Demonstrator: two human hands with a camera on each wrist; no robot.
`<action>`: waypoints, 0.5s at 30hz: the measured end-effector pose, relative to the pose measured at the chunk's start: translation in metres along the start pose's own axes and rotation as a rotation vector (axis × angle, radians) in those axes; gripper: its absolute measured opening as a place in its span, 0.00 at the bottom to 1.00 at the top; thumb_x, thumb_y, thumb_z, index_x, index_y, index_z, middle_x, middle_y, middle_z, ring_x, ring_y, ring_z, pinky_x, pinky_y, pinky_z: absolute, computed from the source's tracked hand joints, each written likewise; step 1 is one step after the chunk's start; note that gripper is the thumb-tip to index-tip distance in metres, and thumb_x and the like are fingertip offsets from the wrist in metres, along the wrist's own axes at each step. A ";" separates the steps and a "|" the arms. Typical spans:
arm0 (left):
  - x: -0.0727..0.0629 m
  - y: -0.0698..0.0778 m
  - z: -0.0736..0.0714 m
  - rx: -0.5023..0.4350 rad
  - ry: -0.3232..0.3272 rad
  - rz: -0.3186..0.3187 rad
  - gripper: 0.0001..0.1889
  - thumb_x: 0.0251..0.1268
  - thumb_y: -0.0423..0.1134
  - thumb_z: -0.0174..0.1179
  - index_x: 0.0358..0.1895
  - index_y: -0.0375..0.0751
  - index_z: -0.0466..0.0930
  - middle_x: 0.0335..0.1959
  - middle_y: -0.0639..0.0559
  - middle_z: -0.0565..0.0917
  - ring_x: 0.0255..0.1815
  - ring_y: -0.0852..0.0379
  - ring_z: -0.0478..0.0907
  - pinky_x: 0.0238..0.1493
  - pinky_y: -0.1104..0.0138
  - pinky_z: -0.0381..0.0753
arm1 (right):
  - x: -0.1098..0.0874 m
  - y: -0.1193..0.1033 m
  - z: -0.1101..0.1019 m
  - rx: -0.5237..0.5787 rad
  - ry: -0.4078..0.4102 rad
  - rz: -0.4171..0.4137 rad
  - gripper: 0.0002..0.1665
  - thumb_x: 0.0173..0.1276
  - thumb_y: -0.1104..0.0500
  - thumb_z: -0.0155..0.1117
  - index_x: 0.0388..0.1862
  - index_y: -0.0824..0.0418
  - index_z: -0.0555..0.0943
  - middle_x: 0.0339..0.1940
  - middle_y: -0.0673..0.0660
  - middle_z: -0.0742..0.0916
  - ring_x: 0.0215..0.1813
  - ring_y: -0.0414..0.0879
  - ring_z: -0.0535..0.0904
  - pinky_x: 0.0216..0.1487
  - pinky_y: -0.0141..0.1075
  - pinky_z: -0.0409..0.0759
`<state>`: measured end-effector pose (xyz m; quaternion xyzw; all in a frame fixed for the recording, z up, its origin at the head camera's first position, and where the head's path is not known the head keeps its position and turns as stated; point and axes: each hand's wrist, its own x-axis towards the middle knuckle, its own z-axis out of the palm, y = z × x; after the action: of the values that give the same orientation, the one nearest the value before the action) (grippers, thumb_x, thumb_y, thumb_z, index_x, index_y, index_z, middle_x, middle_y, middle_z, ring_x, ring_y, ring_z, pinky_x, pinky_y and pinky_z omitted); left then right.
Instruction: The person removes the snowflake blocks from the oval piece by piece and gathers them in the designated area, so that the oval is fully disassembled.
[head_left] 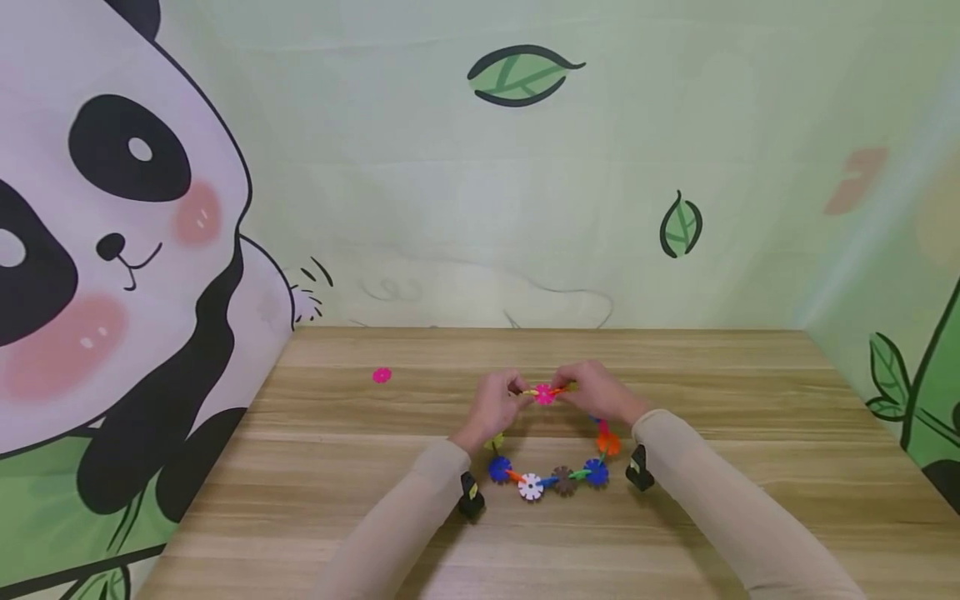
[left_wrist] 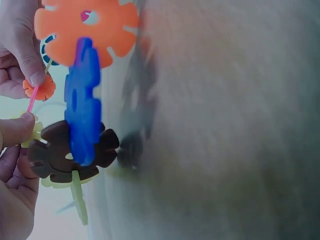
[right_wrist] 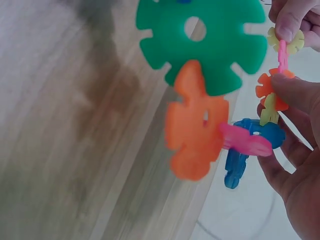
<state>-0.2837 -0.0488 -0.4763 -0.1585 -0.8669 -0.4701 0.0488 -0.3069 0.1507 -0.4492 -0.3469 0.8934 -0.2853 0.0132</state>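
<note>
Notched plastic snowflake discs of many colours are slotted together into a ring, raised at its far side in the head view. My left hand (head_left: pixel 495 408) pinches a yellow disc (right_wrist: pixel 297 42) there. With thumb and fingers, my right hand (head_left: pixel 597 392) grips an orange disc (right_wrist: pixel 263 91). Between the two hands a pink disc (head_left: pixel 545 394) stands edge-on in the wrist views, meeting both of those discs. A white disc (head_left: pixel 531 487), a brown disc (head_left: pixel 565 480) and a blue disc (head_left: pixel 596 472) are on the near side of the ring. Fingers cover parts of the held discs.
One loose pink disc (head_left: pixel 382 375) lies flat on the wooden table (head_left: pixel 322 492), left of the hands. Behind the table's far edge rises a pale green backdrop (head_left: pixel 420 183) printed with a panda and leaves. Each wrist carries a small black camera.
</note>
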 end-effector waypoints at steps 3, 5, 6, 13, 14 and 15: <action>-0.001 0.001 -0.001 0.008 0.005 0.005 0.07 0.55 0.28 0.67 0.27 0.39 0.77 0.28 0.52 0.82 0.30 0.60 0.77 0.27 0.72 0.76 | 0.000 0.002 0.000 -0.019 0.006 0.001 0.04 0.59 0.67 0.68 0.33 0.59 0.83 0.33 0.50 0.86 0.38 0.44 0.80 0.45 0.44 0.79; -0.001 0.001 -0.002 0.001 0.002 0.003 0.07 0.56 0.28 0.66 0.28 0.40 0.77 0.28 0.52 0.82 0.30 0.59 0.77 0.28 0.71 0.77 | -0.001 0.002 -0.001 -0.022 0.009 0.009 0.04 0.59 0.67 0.68 0.32 0.59 0.83 0.32 0.50 0.86 0.38 0.44 0.80 0.45 0.45 0.79; -0.001 0.001 -0.003 0.000 0.002 -0.002 0.07 0.56 0.28 0.66 0.28 0.40 0.76 0.29 0.52 0.82 0.32 0.59 0.77 0.29 0.71 0.77 | -0.001 0.002 -0.001 -0.023 0.010 0.015 0.05 0.59 0.67 0.69 0.32 0.59 0.83 0.32 0.49 0.86 0.38 0.45 0.80 0.46 0.45 0.79; -0.001 -0.005 -0.014 0.022 0.011 -0.022 0.06 0.57 0.29 0.66 0.30 0.40 0.76 0.32 0.50 0.83 0.40 0.54 0.80 0.40 0.66 0.79 | -0.002 0.001 -0.002 -0.042 0.001 0.030 0.04 0.60 0.66 0.68 0.33 0.58 0.83 0.33 0.49 0.86 0.39 0.44 0.80 0.46 0.43 0.79; -0.001 -0.006 -0.016 0.025 0.009 -0.023 0.06 0.57 0.30 0.66 0.31 0.40 0.76 0.33 0.50 0.83 0.41 0.53 0.80 0.41 0.65 0.79 | -0.002 0.001 -0.002 -0.046 0.002 0.029 0.04 0.60 0.66 0.68 0.33 0.58 0.83 0.33 0.49 0.86 0.39 0.44 0.80 0.45 0.43 0.79; -0.001 -0.008 -0.018 0.031 0.008 -0.026 0.06 0.57 0.30 0.66 0.31 0.40 0.76 0.33 0.50 0.83 0.41 0.54 0.80 0.41 0.65 0.79 | -0.002 0.001 -0.002 -0.048 0.004 0.029 0.04 0.60 0.66 0.68 0.33 0.58 0.83 0.33 0.49 0.86 0.38 0.44 0.80 0.45 0.42 0.79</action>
<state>-0.2870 -0.0685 -0.4729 -0.1446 -0.8759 -0.4578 0.0484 -0.3061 0.1536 -0.4480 -0.3335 0.9050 -0.2640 0.0074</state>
